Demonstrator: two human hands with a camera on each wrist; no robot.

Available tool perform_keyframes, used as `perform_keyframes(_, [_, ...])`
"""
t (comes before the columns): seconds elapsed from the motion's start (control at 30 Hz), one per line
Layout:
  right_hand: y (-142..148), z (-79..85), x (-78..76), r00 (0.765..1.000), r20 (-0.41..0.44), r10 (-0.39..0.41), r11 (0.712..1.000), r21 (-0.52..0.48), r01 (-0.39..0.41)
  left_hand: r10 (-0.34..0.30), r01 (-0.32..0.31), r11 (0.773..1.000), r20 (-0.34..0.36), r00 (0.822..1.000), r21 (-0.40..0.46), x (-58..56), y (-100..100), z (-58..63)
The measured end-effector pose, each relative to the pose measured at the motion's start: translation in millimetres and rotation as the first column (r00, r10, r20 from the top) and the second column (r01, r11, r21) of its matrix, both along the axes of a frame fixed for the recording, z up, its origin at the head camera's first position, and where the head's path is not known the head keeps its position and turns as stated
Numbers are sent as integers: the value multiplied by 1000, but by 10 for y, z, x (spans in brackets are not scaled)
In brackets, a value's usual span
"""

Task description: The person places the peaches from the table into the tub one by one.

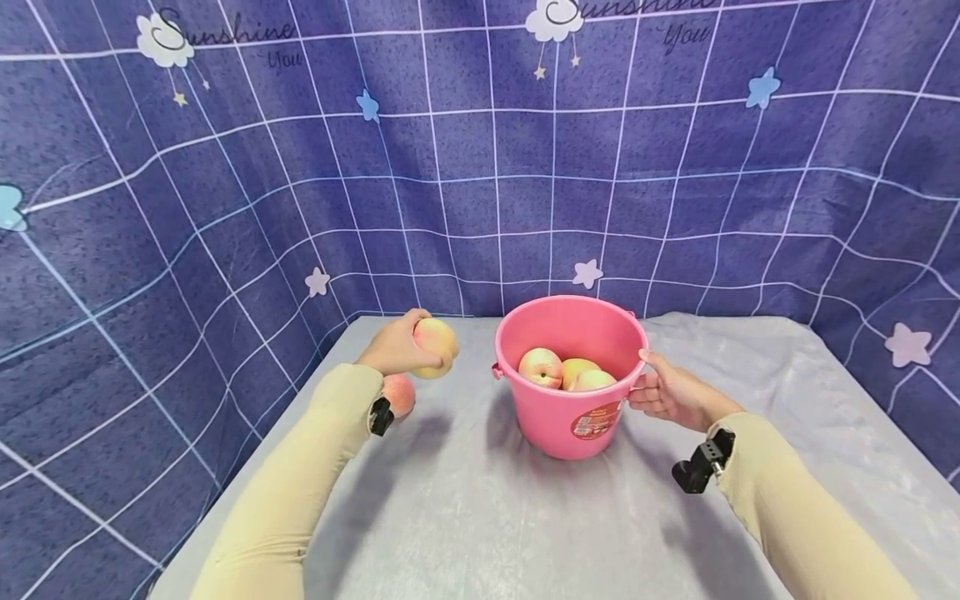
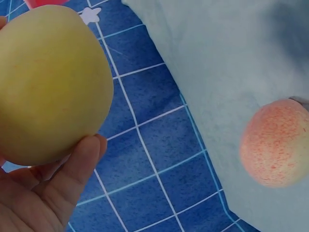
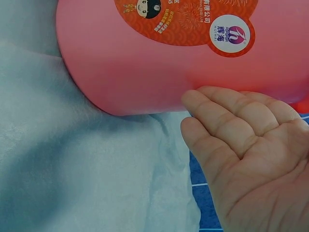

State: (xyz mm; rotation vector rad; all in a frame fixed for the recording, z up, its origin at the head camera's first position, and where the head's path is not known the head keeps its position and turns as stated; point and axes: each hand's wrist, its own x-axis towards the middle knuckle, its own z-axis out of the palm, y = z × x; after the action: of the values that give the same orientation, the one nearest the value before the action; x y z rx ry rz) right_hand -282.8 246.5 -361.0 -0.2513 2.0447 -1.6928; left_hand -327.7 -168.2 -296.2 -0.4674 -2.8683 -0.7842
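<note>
My left hand (image 1: pixel 397 343) grips a yellow-and-pink peach (image 1: pixel 435 335) above the table, to the left of a pink bucket (image 1: pixel 558 429). In the left wrist view the peach (image 2: pixel 53 87) looks mostly yellow, with fingers and thumb around it. A redder peach (image 1: pixel 400 395) lies on the table beneath the left wrist. Inside the bucket three peaches (image 1: pixel 540 367) show. My right hand (image 1: pixel 675 393) holds the bucket's right side, thumb at the rim and fingers against the outer wall. The right wrist view shows those fingers (image 3: pixel 227 118) below the bucket's red label.
A pale grey cloth (image 1: pixel 480 525) covers the table. Behind and to the left hangs a blue grid-patterned curtain (image 1: pixel 465 150) with stars and clouds. The bucket's small side lug (image 1: pixel 497 372) sticks out on its left.
</note>
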Motion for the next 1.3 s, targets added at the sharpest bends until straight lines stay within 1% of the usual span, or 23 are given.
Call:
perform_keyframes(0.23, [-2,-6,-10,1000,4,1,1000,-4,-1,9,-9,1000,-36,999,-1,2,69,87])
perform_keyframes(0.37, [-1,-13,-17,1000,6,5,1000,-5,-5,18,-18,1000,-33,999,4,25,101,133])
perform_keyframes(0.47, [-1,-20,-20,1000,8,6,1000,-7,-6,23,-23,1000,-31,999,4,34,110,145])
perform_keyframes(0.6, [-1,-32,-22,1000,7,4,1000,-6,-4,28,-27,999,-50,998,18,26,111,146])
perform_keyframes(0.73, [1,-34,-28,1000,6,4,1000,-4,-4,29,-26,998,-64,998,51,9,109,156])
perform_keyframes(0.87, [5,-28,-30,1000,6,6,1000,-4,-6,13,-6,996,-69,998,90,1,124,177])
perform_keyframes(1.1, [12,-25,-34,1000,9,2,1000,-5,-2,10,-1,990,-66,998,140,29,196,217])
perform_keyframes(1.3, [5,-27,-27,1000,15,-9,1000,-1,9,-28,39,982,-63,998,186,73,286,241])
